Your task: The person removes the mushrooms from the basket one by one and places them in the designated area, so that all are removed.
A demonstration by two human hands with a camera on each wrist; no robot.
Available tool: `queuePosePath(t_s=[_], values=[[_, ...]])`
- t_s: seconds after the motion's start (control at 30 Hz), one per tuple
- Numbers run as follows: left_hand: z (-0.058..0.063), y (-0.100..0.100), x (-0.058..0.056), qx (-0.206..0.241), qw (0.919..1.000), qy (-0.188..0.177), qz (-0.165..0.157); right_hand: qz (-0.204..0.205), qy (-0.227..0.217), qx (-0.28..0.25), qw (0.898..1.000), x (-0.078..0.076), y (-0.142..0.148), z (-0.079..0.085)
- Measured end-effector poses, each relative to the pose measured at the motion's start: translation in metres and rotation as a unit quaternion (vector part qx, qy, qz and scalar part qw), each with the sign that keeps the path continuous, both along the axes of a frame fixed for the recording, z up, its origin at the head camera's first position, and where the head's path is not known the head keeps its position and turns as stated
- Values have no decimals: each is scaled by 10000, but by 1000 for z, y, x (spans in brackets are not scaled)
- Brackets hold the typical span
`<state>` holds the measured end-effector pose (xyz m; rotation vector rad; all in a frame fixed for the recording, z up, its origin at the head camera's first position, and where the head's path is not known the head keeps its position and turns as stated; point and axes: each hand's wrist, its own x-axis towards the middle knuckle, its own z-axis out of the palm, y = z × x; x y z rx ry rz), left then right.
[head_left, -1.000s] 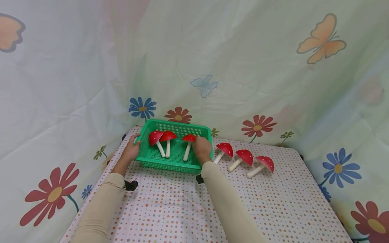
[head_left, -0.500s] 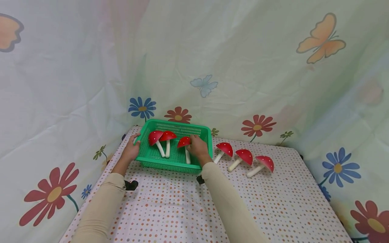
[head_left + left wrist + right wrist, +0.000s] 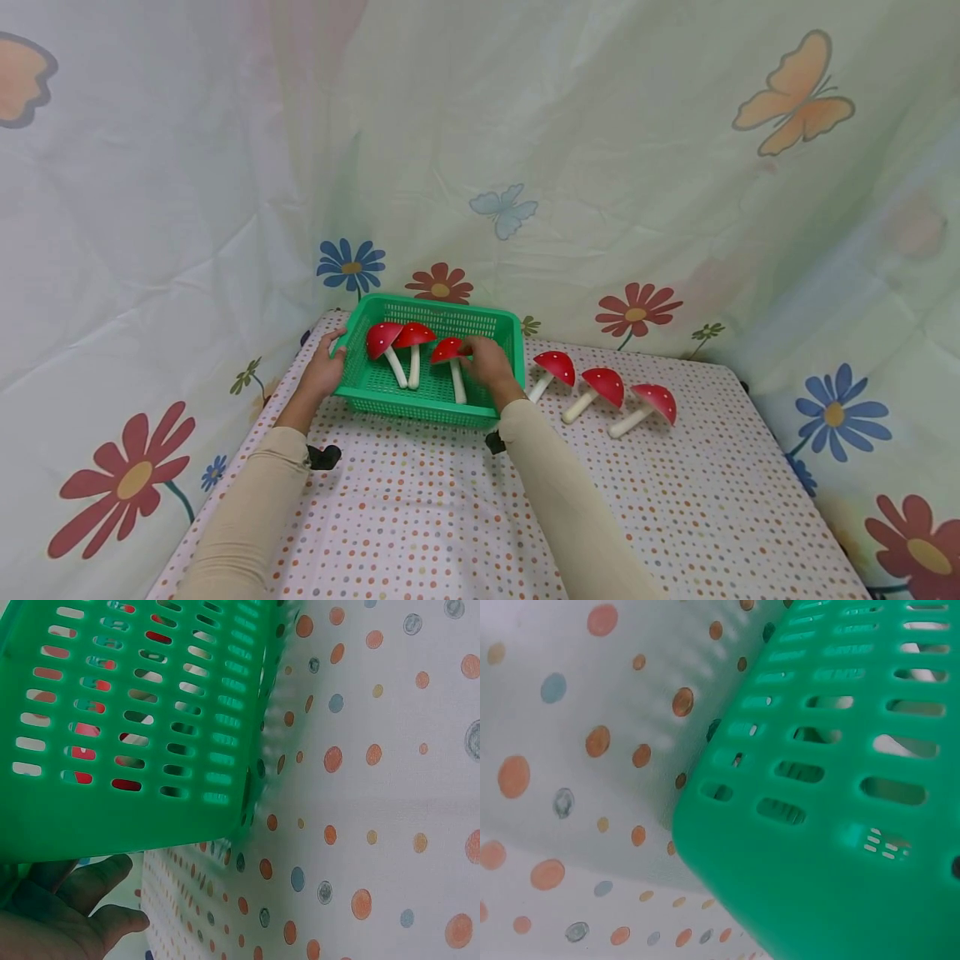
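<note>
My left hand (image 3: 324, 371) is at the left side of a green plastic basket (image 3: 420, 410), fingers and thumb against its rim. In the left wrist view, the left hand (image 3: 75, 911) shows relaxed, spread fingers beside the basket (image 3: 112, 825). Inside the basket, my right hand (image 3: 486, 363) pinches the cap edge of a red-capped toy mushroom (image 3: 447, 349), its white stem slanting toward the front wall. Two more toy mushrooms, one (image 3: 384, 337) leftmost and one (image 3: 416, 335) beside it, lie on the basket's left side. The right wrist view shows the basket's slotted wall (image 3: 780, 870); the right hand is hidden there.
Three more toy mushrooms lie in a row right of the basket: one near it (image 3: 555, 367), one in the middle (image 3: 603, 387) and one farthest right (image 3: 655, 402). A dotted cloth (image 3: 420, 517) covers the table. A flower-printed curtain (image 3: 637, 208) hangs behind.
My right hand has moved left inside the basket, bringing the pinched mushroom closer to the other two. The left hand and the basket have stayed put.
</note>
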<state>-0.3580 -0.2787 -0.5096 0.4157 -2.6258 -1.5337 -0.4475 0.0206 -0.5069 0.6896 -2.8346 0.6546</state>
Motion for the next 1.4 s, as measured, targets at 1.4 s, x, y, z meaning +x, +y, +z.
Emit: queuePosePath(t_s=[1.4], values=[[5, 1, 5, 36, 10000, -16, -15, -1576, 2697, -3454, 8849, 58, 90, 42]])
